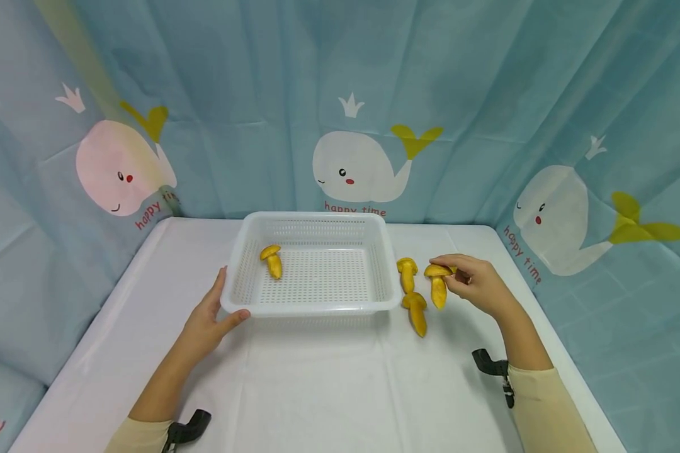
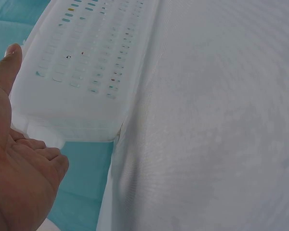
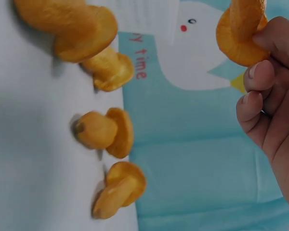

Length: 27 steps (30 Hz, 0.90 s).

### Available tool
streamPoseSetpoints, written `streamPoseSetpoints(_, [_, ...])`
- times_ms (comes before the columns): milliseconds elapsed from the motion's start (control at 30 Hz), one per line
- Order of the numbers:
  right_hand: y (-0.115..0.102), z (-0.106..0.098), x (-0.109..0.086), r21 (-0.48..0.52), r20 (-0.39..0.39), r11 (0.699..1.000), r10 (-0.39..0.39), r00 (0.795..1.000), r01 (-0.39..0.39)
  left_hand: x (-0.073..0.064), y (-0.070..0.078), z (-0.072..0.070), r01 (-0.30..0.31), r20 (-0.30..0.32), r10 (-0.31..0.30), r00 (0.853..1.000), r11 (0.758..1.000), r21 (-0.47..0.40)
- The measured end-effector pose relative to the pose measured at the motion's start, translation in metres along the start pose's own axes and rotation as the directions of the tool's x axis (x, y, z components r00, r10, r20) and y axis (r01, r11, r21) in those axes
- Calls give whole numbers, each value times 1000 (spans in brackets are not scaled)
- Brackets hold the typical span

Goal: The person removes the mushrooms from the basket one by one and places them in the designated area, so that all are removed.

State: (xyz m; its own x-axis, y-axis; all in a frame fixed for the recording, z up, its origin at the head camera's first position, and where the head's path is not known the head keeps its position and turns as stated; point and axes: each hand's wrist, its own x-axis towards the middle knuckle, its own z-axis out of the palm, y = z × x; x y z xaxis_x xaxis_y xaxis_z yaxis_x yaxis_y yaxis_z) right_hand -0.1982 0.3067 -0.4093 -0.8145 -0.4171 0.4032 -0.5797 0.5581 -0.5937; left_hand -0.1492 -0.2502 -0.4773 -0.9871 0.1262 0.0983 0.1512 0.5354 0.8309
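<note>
Two arms outstretched, right fingers pinching mushroom

On the white cloth-covered surface, a white basket stands toward the far edge; yellow mushrooms lie to its right.

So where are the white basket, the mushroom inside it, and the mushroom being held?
White basket (image 1: 325, 277): head view, on its bare floor.
Mushroom inside it (image 1: 274, 265): head view, on its stem.
Held mushroom (image 3: 235, 50): right wrist view, on its cap.
</note>
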Motion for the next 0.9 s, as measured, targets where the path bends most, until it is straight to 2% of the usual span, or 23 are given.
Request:
streamPoseSetpoints(233, [19, 7, -20, -27, -30, 996, 81, 996, -82, 1, -2, 0, -10, -1, 10, 1000, 1000, -11])
streamPoseSetpoints(500, [42, 16, -34, 10, 21, 983, 185, 982, -185, 2, -5, 0, -31, -3, 31, 1000, 999, -11])
streamPoseSetpoints(900, [67, 26, -47, 41, 136, 941, 328, 935, -336, 2, -3, 0, -23, -7, 23, 1000, 1000, -10])
